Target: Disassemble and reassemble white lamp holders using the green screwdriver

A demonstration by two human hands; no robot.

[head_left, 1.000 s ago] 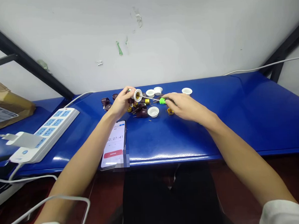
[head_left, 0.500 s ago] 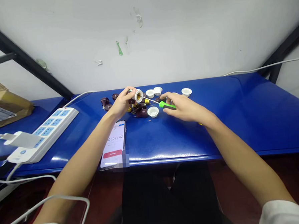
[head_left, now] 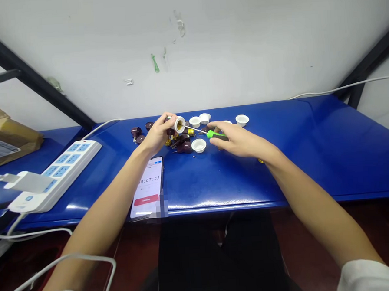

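My left hand grips a white round socket piece with a brass-coloured inside, its opening turned to the right. The fingers of my right hand are wrapped round the green and black handle of a screwdriver. Its thin shaft runs left, and the tip is inside the white socket piece. Below and around my left hand lie dark brown plug parts and a brass threaded piece. Several white cups, one of them a white cup, lie between and behind my hands.
A phone showing a timer lies near the front edge of the blue table. At the left are a white power strip with a charger and cables, and a cardboard package. One small screw lies before the cup.
The fingers of my right hand have shifted slightly on the screwdriver handle. My left hand holds the socket piece in nearly the same place.
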